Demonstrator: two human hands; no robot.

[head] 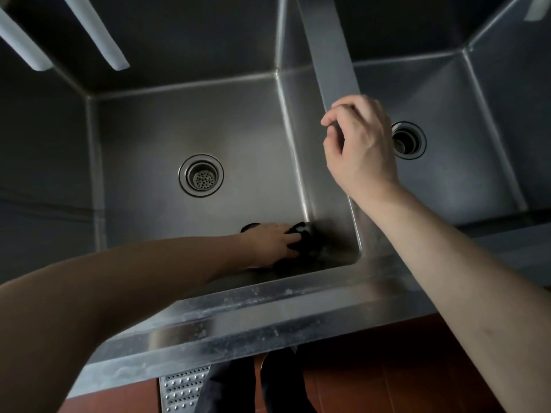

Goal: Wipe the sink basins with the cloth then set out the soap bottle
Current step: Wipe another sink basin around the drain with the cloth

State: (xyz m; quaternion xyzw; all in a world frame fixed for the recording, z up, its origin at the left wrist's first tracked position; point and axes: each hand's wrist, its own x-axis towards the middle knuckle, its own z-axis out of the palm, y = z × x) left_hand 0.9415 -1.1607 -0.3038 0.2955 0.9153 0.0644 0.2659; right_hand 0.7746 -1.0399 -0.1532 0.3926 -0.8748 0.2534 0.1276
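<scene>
Two deep stainless steel sink basins (pixel 208 120) side by side, steel divider wall (pixel 331 55) between. Dark crumpled cloth (pixel 301 242) hard to make out in shadow, near right corner of left basin floor; left hand (pixel 272 241) presses on it, fingers spread. Right hand (pixel 359 144) hovers over divider, fingers loosely curled, holding nothing, partly hiding right drain (pixel 410 140). Round perforated left drain (pixel 201 175) unobstructed. Soap bottle not visible.

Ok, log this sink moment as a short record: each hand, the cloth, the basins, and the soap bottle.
left hand: presses the dark cloth in the left basin's near right corner
right hand: fingers loosely curled over the divider, holding nothing
left basin: strainer drain uncovered
right basin: no cloth in it
soap bottle: not in view
</scene>
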